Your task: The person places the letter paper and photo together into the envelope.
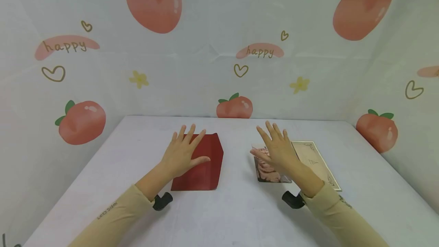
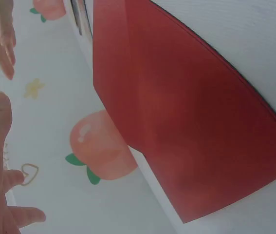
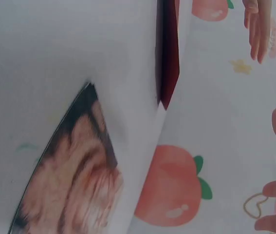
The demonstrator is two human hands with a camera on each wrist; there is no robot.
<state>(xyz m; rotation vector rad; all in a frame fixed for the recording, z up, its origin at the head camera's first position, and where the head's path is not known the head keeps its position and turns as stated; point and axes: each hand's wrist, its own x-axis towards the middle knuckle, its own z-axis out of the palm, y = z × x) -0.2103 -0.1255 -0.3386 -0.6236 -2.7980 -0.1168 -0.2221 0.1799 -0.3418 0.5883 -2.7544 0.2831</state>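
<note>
The red paper sheet is laid flat on the white surface, its long axis running away from the person, and the left hand is held over its near-left part with fingers spread and straight (contact cannot be told). To the right of the red sheet, a glossy patterned photo card is partly hidden beneath the right hand, whose fingers are likewise splayed, with a cream printed card just beyond it.
</note>
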